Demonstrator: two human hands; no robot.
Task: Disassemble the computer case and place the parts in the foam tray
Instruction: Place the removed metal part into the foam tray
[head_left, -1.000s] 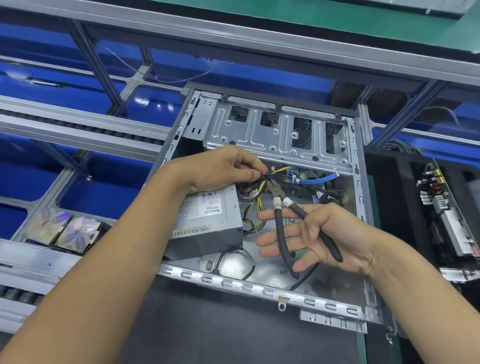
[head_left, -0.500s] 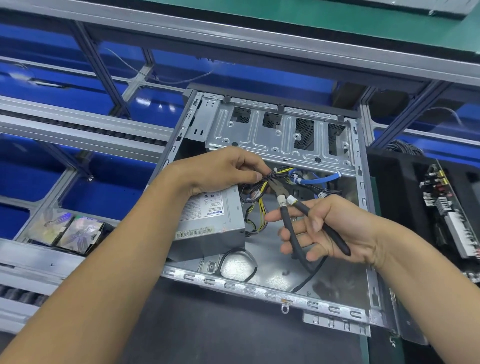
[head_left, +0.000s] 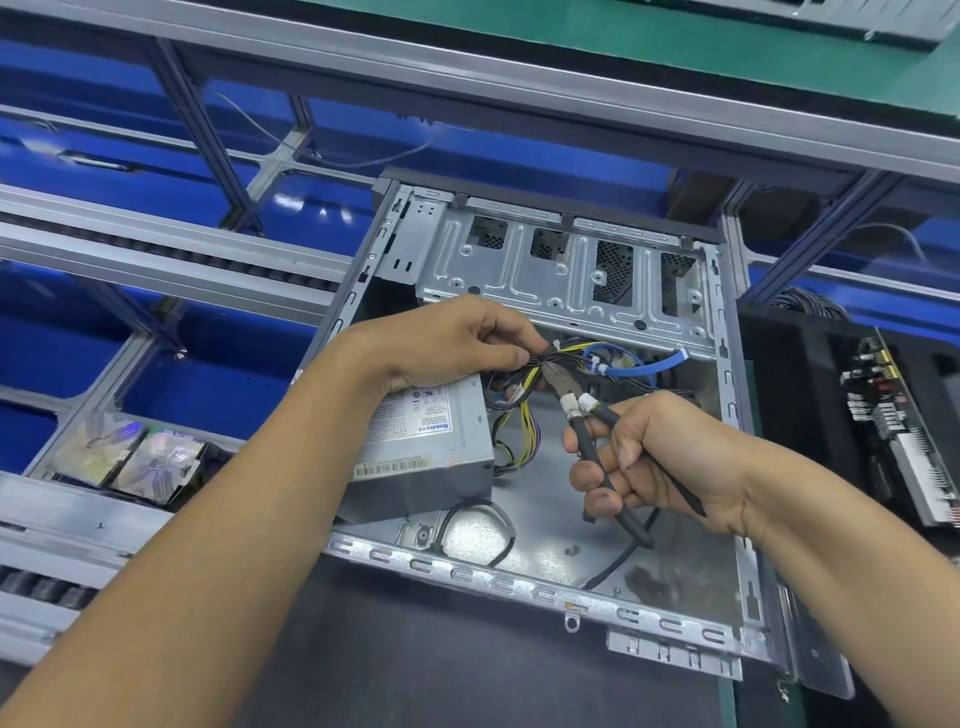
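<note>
Pliers (head_left: 597, 441) gripped in the right hand (head_left: 660, 462), nose at the cable bundle (head_left: 545, 358) pinched by the left hand (head_left: 447, 345). Both work inside the open computer case (head_left: 545, 577); foam tray (head_left: 779, 374) lies beyond the right hand.

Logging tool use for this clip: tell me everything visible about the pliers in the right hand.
The black-handled metal cutting pliers have a short, dull steel head and two long, thin black rubber-sleeved handles with white bands where the sleeves end. The right hand holds them, its fingers curled round the handles, which are spread in a narrow V. The head points up and left, its tip at the bundle of black and yellow cables that the left hand pinches, above the open grey metal computer case.
</note>
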